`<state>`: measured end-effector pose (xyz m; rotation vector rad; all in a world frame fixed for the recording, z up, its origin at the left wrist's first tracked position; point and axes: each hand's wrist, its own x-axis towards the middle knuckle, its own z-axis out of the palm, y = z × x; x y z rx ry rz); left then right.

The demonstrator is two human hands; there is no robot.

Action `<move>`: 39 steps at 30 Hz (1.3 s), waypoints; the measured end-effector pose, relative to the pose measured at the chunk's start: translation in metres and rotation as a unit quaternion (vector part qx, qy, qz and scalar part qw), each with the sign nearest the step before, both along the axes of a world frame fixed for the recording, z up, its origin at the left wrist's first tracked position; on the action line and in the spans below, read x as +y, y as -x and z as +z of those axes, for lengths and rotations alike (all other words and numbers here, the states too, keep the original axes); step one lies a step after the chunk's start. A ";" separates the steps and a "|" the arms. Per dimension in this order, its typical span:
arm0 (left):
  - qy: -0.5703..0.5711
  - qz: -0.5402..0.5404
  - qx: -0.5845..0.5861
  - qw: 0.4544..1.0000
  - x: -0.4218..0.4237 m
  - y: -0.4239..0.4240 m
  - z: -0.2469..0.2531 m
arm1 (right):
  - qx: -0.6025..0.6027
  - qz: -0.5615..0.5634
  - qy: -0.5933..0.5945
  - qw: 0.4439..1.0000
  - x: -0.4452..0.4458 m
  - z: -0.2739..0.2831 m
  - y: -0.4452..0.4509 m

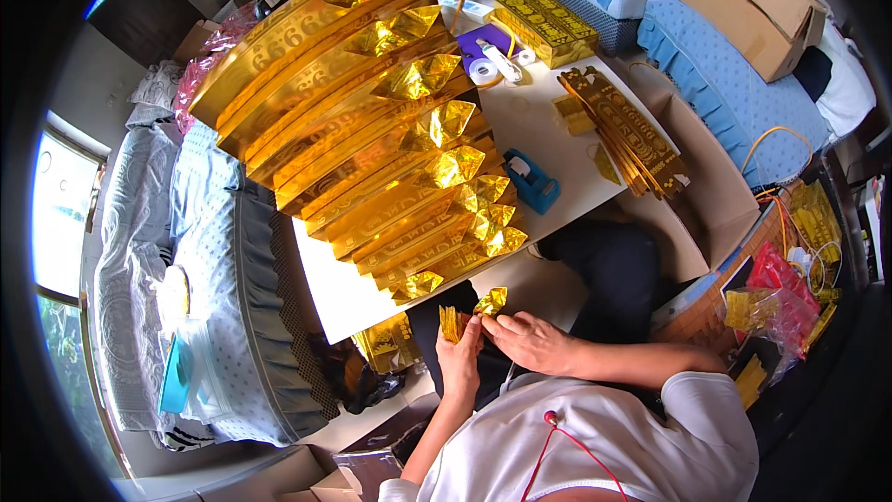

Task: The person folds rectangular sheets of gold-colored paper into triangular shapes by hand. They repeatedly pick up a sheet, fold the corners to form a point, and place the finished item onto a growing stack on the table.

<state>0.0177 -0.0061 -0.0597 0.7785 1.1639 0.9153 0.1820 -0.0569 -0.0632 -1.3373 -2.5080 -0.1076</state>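
My left hand (460, 361) grips a small stack of folded gold paper (451, 325), its layered edges pointing up. A shiny folded gold foil piece (492, 301) stands between the fingertips of both hands, above my lap. My right hand (535, 344) pinches its lower end; the exact finger contact is partly hidden. Just beyond, at the table's near edge, begins a tall stepped structure of gold foil paper (362, 206), printed with digits and patterns. Crumpled ingot-like foil pieces (449, 166) line its right side.
On the white table (550, 108) are a blue tape dispenser (531, 180), tape rolls (482, 71), a white bottle (499, 61), a gold printed box (547, 26) and gold paper strips (631, 129). An open cardboard box (704, 181) stands right; plastic-wrapped gold paper (752, 310) lies beyond.
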 end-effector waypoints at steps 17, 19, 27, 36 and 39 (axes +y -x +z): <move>-0.134 0.043 0.084 0.986 0.007 0.024 0.006 | 0.384 -0.344 0.003 0.857 0.107 0.026 -0.128; -0.130 0.044 0.085 0.987 0.006 0.029 0.012 | 0.426 -0.345 0.097 0.831 0.116 0.028 -0.131; -0.136 0.023 0.076 0.988 0.010 0.033 0.024 | 0.416 -0.393 0.073 0.817 0.116 0.022 -0.115; -0.209 -0.010 0.146 0.967 0.025 0.033 0.039 | 0.547 -0.391 0.366 0.643 0.137 0.046 -0.144; -0.211 -0.022 0.160 0.964 0.025 0.035 0.044 | 0.557 -0.377 0.405 0.619 0.147 0.047 -0.151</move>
